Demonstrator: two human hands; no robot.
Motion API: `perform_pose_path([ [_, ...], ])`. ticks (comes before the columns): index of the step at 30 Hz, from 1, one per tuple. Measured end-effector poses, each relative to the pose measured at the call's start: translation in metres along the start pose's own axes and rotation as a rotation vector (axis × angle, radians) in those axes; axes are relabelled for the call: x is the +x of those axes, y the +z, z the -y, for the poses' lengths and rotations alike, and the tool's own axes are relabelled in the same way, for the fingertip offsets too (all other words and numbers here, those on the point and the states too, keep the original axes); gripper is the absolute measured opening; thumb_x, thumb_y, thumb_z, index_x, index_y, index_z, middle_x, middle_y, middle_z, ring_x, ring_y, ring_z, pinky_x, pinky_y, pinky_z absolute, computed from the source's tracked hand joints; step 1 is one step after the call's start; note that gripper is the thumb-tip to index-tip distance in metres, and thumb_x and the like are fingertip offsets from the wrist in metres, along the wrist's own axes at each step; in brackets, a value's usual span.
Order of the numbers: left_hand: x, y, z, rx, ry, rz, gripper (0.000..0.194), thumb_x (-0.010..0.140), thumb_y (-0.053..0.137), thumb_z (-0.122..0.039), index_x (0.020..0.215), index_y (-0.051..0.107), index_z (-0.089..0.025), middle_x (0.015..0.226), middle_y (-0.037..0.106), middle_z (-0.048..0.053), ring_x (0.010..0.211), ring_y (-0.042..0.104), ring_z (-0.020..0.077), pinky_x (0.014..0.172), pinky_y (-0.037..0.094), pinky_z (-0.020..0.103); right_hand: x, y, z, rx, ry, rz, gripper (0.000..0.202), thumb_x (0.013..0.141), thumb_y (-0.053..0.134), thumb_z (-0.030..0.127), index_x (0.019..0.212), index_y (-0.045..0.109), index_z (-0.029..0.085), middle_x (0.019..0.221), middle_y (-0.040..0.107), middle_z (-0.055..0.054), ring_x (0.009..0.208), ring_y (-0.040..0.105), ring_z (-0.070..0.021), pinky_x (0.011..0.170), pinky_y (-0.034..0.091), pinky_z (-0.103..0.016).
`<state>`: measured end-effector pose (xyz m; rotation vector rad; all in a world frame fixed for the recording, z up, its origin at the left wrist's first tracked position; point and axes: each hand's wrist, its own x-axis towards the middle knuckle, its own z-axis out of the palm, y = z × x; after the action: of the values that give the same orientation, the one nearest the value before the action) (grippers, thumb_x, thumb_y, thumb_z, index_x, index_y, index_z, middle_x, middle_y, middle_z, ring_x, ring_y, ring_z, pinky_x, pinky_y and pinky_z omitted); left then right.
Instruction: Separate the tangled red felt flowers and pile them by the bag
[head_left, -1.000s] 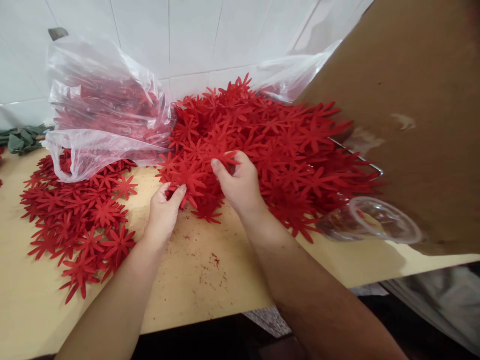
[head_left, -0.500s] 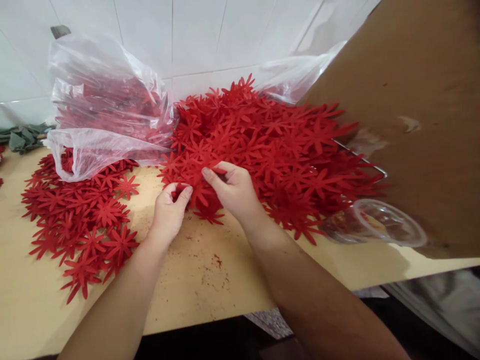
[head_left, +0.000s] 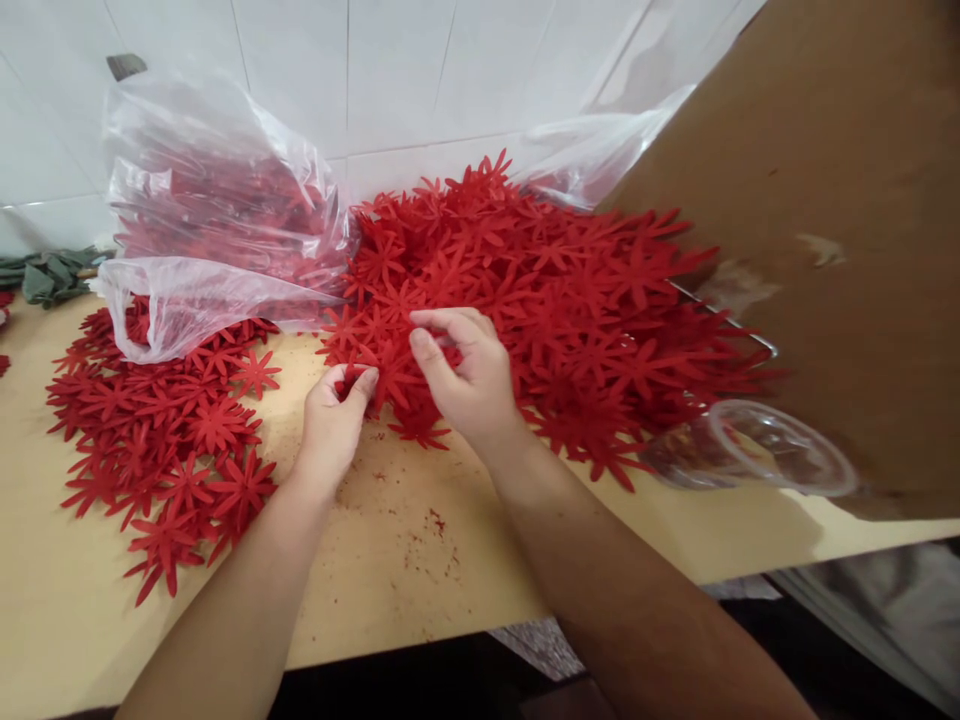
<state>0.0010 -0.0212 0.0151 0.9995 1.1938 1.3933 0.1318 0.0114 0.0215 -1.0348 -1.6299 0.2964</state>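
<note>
- The spread of flowers is lying flat at the table's left; a sweeping forearm could be scattering them.
- The left hand is pinching a red flower between thumb and fingers at the pile's near edge; a tight grip risks creasing a petal.
- The right hand, fingers curled, is nipping a petal in the big pile; tugging could be dragging neighbours off.
- The clear cup is lying tipped near the table's edge and could be rolling off.
</note>
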Motion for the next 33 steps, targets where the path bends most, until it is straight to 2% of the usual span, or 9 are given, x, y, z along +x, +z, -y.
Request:
perform_pose_path([
  [3,0.0,0.0,0.001,-0.011,-0.017,-0.003,0.013,0.072,0.058,-0.028,0.071,0.053,-0.016,0.058,0.048,-0.005,0.046,0.036,0.0043,0.046,0.032,0.019,-0.005,0.006,0.007,0.166,0.104,0.223,0.023,0.075,0.059,0.037,0.086,0.062,0.017,0.085,0.064,-0.006,0.079,0.058,-0.0162,0.074,0.047,-0.033],
  [5,0.0,-0.001,0.002,-0.012,-0.012,-0.004,0.016,0.073,0.058,-0.032,0.073,0.054,-0.016,0.059,0.049,-0.004,0.047,0.038,0.0048,0.046,0.032,0.019,-0.007,0.01,0.007,0.256,0.21,0.309,0.02,0.073,0.06,0.036,0.079,0.06,0.017,0.074,0.063,-0.003,0.065,0.055,-0.0125,0.063,0.045,-0.028],
  [8,0.0,-0.001,0.004,-0.032,0.012,0.024,0.022,0.074,0.058,-0.038,0.071,0.054,-0.016,0.06,0.049,-0.003,0.052,0.042,0.0065,0.05,0.036,0.02,-0.006,0.011,0.005,0.298,0.301,0.292,0.02,0.074,0.058,0.037,0.068,0.056,0.017,0.059,0.053,0.002,0.052,0.043,-0.0085,0.051,0.036,-0.024],
  [11,0.0,-0.002,0.004,-0.035,0.012,0.022,0.027,0.073,0.058,-0.043,0.069,0.054,-0.017,0.059,0.05,-0.003,0.053,0.044,0.0074,0.052,0.038,0.021,-0.003,0.008,0.003,0.291,0.32,0.23,0.028,0.075,0.056,0.042,0.063,0.052,0.018,0.052,0.041,0.005,0.048,0.033,-0.0071,0.046,0.027,-0.024],
  [15,0.001,-0.003,0.003,-0.021,0.005,-0.002,0.028,0.072,0.059,-0.045,0.074,0.058,-0.017,0.06,0.053,-0.002,0.054,0.046,0.0079,0.054,0.038,0.022,-0.001,0.006,0.003,0.255,0.305,0.174,0.042,0.077,0.05,0.052,0.053,0.037,0.019,0.051,0.027,0.006,0.048,0.026,-0.0067,0.046,0.022,-0.024],
  [19,-0.001,-0.002,0.001,-0.081,0.007,0.067,0.028,0.068,0.063,-0.042,0.077,0.059,-0.017,0.063,0.055,-0.002,0.059,0.049,0.008,0.06,0.04,0.022,-0.003,0.008,0.007,0.299,0.305,0.213,0.05,0.075,0.049,0.057,0.05,0.028,0.021,0.051,0.023,0.006,0.048,0.023,-0.0063,0.045,0.021,-0.025],
  [24,-0.002,0.002,-0.001,-0.06,-0.026,0.066,0.03,0.057,0.072,-0.03,0.077,0.057,-0.015,0.074,0.059,-0.002,0.065,0.05,0.0072,0.065,0.042,0.023,-0.007,0.011,0.013,0.387,0.373,0.29,0.051,0.077,0.043,0.061,0.049,0.03,0.02,0.049,0.024,0.006,0.046,0.023,-0.0062,0.044,0.021,-0.024],
  [29,-0.001,0.0,0.001,0.007,-0.006,0.037,0.021,0.062,0.067,-0.03,0.071,0.054,-0.015,0.069,0.055,-0.003,0.061,0.046,0.006,0.061,0.039,0.021,-0.006,0.016,0.005,0.392,0.328,0.197,0.035,0.074,0.055,0.048,0.058,0.044,0.019,0.055,0.04,0.004,0.052,0.036,-0.0077,0.052,0.032,-0.024],
  [33,0.0,0.0,0.004,0.048,0.002,0.026,0.019,0.064,0.065,-0.029,0.072,0.053,-0.016,0.067,0.053,-0.003,0.06,0.044,0.0059,0.058,0.037,0.02,-0.003,0.016,-0.001,0.472,0.375,0.126,0.022,0.068,0.062,0.039,0.07,0.053,0.019,0.064,0.052,0.002,0.059,0.046,-0.0096,0.058,0.039,-0.025],
])
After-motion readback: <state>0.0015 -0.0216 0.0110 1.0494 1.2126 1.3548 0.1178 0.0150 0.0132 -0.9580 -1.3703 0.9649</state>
